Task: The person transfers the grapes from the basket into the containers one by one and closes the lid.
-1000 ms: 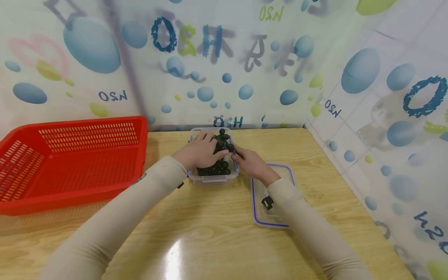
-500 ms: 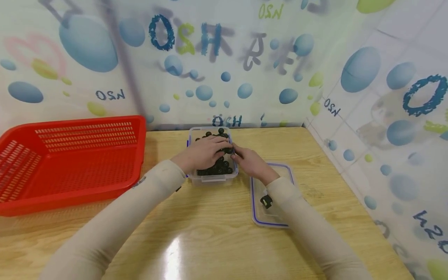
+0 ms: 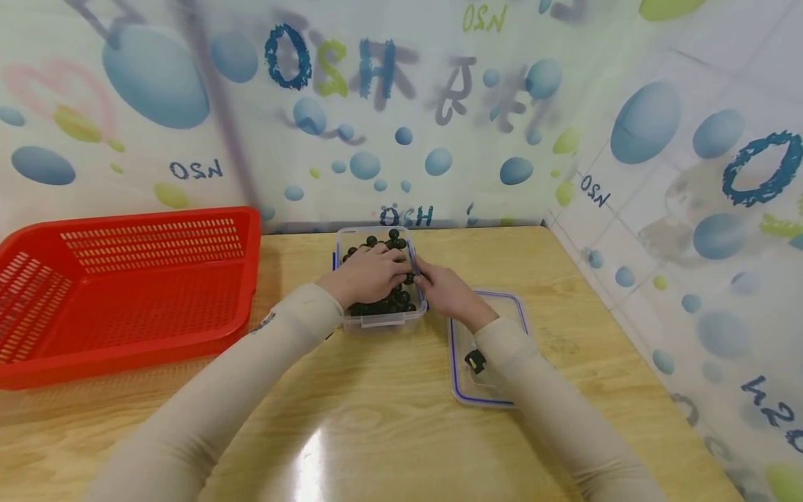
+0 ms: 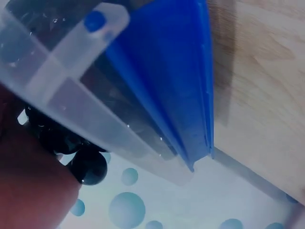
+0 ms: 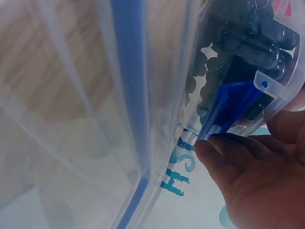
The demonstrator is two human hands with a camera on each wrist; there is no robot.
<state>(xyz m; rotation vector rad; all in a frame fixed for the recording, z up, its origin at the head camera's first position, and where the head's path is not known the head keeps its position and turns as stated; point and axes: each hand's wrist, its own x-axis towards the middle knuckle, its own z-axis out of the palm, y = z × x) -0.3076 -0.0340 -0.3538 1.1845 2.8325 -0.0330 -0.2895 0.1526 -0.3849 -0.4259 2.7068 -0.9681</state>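
A clear plastic food container [image 3: 384,321] stands on the table near the back wall, holding many shiny black grape-like balls [image 3: 396,301]. My left hand [image 3: 371,274] lies over the container, its fingers spread on the balls; some fingertips are hidden among them. In the left wrist view, a black ball [image 4: 88,167] shows beside the hand, near the container's blue latch [image 4: 167,71]. At the container's right side, my right hand [image 3: 448,289] holds the wall, thumb near the rim. Its fingers lie against another blue latch [image 5: 231,105] in the right wrist view.
A red perforated basket [image 3: 157,307] stands at the left. Under my right forearm lies a clear lid [image 3: 461,392] with a blue seal, and a small black object [image 3: 475,361] shows there. A patterned wall [image 3: 351,132] bounds the table [image 3: 351,418] at the back.
My left hand has shifted over the balls, and more of them show behind its fingers. The right hand keeps its hold on the container's side. The view has moved slightly.
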